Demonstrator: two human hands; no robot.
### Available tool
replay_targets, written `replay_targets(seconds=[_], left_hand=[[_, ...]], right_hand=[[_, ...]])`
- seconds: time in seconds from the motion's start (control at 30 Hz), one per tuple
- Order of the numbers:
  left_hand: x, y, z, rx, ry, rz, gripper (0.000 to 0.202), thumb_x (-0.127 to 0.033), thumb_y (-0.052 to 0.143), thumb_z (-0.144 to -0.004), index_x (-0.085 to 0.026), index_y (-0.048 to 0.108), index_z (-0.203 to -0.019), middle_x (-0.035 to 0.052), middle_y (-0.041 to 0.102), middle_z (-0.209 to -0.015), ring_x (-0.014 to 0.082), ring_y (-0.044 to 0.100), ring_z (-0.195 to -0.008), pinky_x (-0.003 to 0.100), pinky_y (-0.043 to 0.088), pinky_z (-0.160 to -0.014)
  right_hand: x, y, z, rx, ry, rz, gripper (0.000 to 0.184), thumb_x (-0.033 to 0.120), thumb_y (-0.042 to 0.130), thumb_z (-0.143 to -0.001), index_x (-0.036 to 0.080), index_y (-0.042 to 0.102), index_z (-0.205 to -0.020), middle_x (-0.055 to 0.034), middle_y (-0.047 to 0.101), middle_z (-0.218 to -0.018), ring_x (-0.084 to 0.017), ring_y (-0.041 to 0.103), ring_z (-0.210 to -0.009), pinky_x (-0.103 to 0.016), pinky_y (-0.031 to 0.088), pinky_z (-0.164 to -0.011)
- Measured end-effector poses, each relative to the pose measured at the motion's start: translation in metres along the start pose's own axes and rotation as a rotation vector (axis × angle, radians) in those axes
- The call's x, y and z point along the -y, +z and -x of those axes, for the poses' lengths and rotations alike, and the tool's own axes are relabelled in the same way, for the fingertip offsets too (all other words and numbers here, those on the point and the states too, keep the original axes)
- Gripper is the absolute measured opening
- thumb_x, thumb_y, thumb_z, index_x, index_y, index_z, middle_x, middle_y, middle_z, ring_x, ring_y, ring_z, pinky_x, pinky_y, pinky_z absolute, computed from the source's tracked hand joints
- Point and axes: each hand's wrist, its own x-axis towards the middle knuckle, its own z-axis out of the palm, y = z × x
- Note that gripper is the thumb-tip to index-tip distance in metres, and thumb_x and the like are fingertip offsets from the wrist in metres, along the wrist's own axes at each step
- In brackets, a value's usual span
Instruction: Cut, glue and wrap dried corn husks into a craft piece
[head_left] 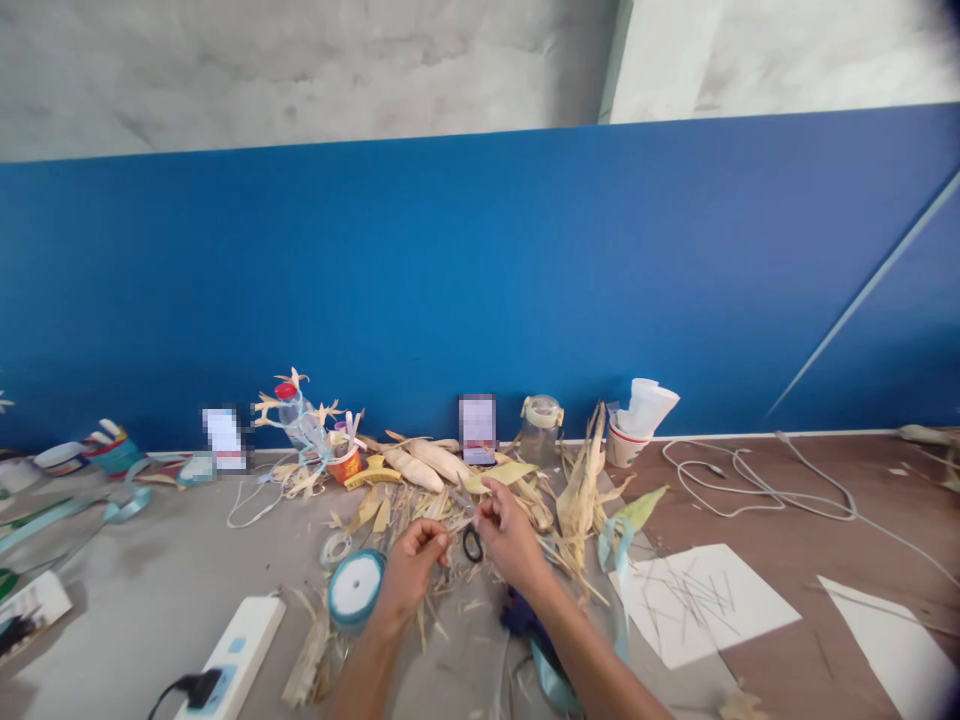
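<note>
Dry, papery husks (579, 495) here, rough and ribbed; scissors (472, 528) metal-bladed, plastic-handled by the look; there's satiny sheen on the ribbon (622, 622), smooth plastic on the power strip (241, 645), matt paper sheet (750, 625), smooth panel (450, 260), rough concrete-like wall (300, 70)!

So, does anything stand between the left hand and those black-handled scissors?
Nothing bulky visibly does: only thin husk scraps show in the narrow gap between the left hand and the scissors. The right hand is close on the scissors' other side.
</note>
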Motion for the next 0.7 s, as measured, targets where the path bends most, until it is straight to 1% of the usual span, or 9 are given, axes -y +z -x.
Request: replay_targets(seconds=[0.1, 0.17, 0.27, 0.4, 0.47, 0.57, 0.7], left_hand=[[0.001, 0.0, 0.0, -0.013, 0.026, 0.02, 0.027, -0.04, 0.075, -0.061, -0.018, 0.06, -0.064, -0.0029, 0.056, -0.057, 0.0122, 0.05, -0.053, 0.026, 0.04, -0.057], [0.001, 0.0, 0.0, -0.021, 0.028, 0.019, 0.028, -0.041, 0.075, -0.06, -0.018, 0.06, -0.064, -0.003, 0.055, -0.056, 0.0121, 0.05, -0.052, 0.026, 0.039, -0.057], [0.003, 0.0, 0.0, -0.02, 0.03, 0.013, 0.028, -0.041, 0.075, -0.06, -0.017, 0.061, -0.065, -0.003, 0.056, -0.056, 0.0123, 0.05, -0.053, 0.026, 0.039, -0.057], [0.005, 0.0, 0.0, -0.01, 0.034, 0.021, 0.028, -0.041, 0.075, -0.061, -0.017, 0.061, -0.065, -0.0024, 0.058, -0.057, 0.0124, 0.051, -0.054, 0.026, 0.04, -0.058], [0.006, 0.0, -0.001, -0.01, 0.03, 0.025, 0.028, -0.041, 0.075, -0.061, -0.017, 0.062, -0.066, -0.002, 0.059, -0.058, 0.0122, 0.051, -0.054, 0.026, 0.04, -0.059], [0.007, 0.0, -0.002, -0.009, 0.02, 0.06, 0.029, -0.04, 0.077, -0.059, -0.017, 0.061, -0.069, -0.0017, 0.06, -0.06, 0.0124, 0.052, -0.053, 0.026, 0.04, -0.058], [0.005, 0.002, -0.002, -0.003, -0.005, 0.102, 0.036, -0.04, 0.079, -0.056, -0.017, 0.065, -0.079, -0.0008, 0.062, -0.063, 0.0134, 0.053, -0.055, 0.027, 0.041, -0.058]], right_hand=[[-0.004, 0.003, -0.002, -0.043, 0.025, -0.092, 0.052, 0.019, 0.049, -0.076, 0.013, 0.042, -0.128, -0.0003, 0.058, -0.076, -0.016, 0.058, -0.069, -0.028, 0.046, -0.067], [-0.005, 0.007, -0.003, -0.043, 0.06, -0.185, 0.052, 0.024, 0.053, -0.075, 0.013, 0.044, -0.125, 0.0007, 0.058, -0.074, -0.016, 0.058, -0.068, -0.027, 0.045, -0.066], [-0.006, 0.012, -0.003, -0.048, 0.113, -0.321, 0.048, 0.03, 0.059, -0.07, 0.014, 0.049, -0.114, 0.0031, 0.056, -0.067, -0.016, 0.056, -0.063, -0.026, 0.042, -0.06], [-0.007, 0.015, -0.003, -0.072, 0.156, -0.44, 0.045, 0.029, 0.061, -0.063, 0.015, 0.05, -0.105, 0.0058, 0.055, -0.063, -0.013, 0.049, -0.054, -0.024, 0.036, -0.054], [-0.008, 0.015, -0.002, -0.085, 0.158, -0.469, 0.045, 0.027, 0.06, -0.062, 0.016, 0.049, -0.104, 0.0065, 0.056, -0.063, -0.012, 0.047, -0.053, -0.024, 0.035, -0.053], [-0.008, 0.015, -0.002, -0.09, 0.138, -0.476, 0.046, 0.026, 0.06, -0.062, 0.016, 0.048, -0.105, 0.0064, 0.056, -0.063, -0.012, 0.048, -0.053, -0.024, 0.035, -0.054], [-0.006, 0.015, -0.002, -0.08, 0.129, -0.442, 0.047, 0.024, 0.057, -0.062, 0.017, 0.048, -0.108, 0.006, 0.056, -0.064, -0.013, 0.048, -0.053, -0.024, 0.035, -0.052]])
